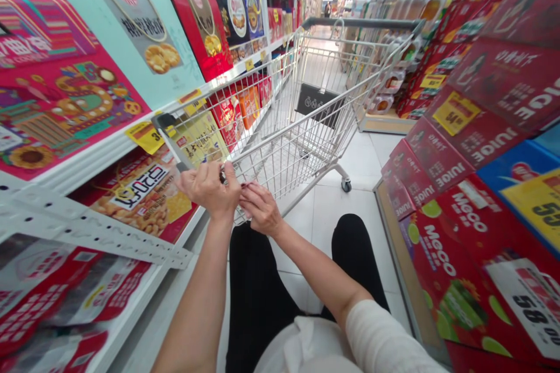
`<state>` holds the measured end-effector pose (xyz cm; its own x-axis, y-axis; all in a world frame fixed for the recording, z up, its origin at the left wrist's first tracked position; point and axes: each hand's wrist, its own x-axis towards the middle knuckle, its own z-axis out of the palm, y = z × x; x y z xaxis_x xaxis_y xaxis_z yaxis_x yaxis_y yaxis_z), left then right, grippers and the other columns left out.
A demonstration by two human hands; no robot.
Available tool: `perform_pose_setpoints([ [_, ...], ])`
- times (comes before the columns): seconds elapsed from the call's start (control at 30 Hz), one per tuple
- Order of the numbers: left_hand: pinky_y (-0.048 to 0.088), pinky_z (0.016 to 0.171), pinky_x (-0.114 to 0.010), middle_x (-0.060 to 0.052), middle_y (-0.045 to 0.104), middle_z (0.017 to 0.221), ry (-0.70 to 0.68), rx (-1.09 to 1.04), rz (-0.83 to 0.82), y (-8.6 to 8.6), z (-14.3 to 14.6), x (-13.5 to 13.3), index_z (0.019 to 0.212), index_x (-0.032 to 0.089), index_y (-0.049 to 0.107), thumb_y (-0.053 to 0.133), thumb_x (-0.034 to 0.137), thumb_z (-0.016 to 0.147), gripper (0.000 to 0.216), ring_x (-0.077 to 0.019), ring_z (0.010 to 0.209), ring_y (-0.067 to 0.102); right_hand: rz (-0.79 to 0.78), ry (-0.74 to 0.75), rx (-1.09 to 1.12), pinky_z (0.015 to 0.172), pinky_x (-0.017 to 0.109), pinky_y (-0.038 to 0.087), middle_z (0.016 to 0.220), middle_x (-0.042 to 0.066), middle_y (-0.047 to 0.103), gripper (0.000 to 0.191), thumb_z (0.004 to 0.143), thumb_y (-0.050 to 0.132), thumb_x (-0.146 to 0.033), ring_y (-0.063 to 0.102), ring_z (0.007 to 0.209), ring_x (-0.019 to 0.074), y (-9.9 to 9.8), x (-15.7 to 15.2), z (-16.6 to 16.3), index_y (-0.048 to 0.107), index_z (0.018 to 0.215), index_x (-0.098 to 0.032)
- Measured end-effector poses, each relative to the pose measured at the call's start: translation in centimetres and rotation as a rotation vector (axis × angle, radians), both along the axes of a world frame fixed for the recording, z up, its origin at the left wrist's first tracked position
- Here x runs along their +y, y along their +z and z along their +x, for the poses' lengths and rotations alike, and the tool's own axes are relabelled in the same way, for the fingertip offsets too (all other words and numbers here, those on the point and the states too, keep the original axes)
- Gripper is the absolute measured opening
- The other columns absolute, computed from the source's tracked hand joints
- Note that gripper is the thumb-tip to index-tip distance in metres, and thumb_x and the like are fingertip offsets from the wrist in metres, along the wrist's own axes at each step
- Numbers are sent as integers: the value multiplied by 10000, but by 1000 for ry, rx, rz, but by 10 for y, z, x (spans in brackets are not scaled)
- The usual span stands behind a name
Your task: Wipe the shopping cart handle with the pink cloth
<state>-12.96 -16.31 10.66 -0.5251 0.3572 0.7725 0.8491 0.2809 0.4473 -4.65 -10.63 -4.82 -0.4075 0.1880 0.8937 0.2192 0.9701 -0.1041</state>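
Note:
A wire shopping cart [280, 157] stands in the aisle before me, its dark handle [363, 24] at the far end. A dark panel [321, 106] hangs inside its basket, and no goods show in it. My left hand [212, 187] is closed round the top rim at the cart's near end. Close beside it, almost touching, my right hand [261, 208] has its fingers curled at the near corner of the wire basket. Its fingertips are partly hidden.
Shelves with gift boxes [144, 17] and yellow price tags [146, 137] line the left, close to the cart. On the right, juice cartons [472, 105] and red MeCO boxes [455, 239] are stacked on a low platform. White floor tiles [363, 198] run between.

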Motion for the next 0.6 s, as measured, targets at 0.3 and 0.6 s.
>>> perform_pose_setpoints([
  [0.3,330,947,-529,-99,624,771,3,38,-15,-1,2,-3,691,252,538,514,474,943,337,-300,877,516,75,6,38,1314,501,444,1344,80,747,304,1044,519,-198,581,1450,210,11,7,-2,753,1236,-230],
  [0.6,310,970,-538,-95,587,742,-10,-8,8,0,5,-3,673,259,511,509,493,937,353,-299,878,490,22,-69,136,1332,527,410,1401,65,714,374,1026,527,-169,522,1505,227,12,25,11,733,1319,-274],
])
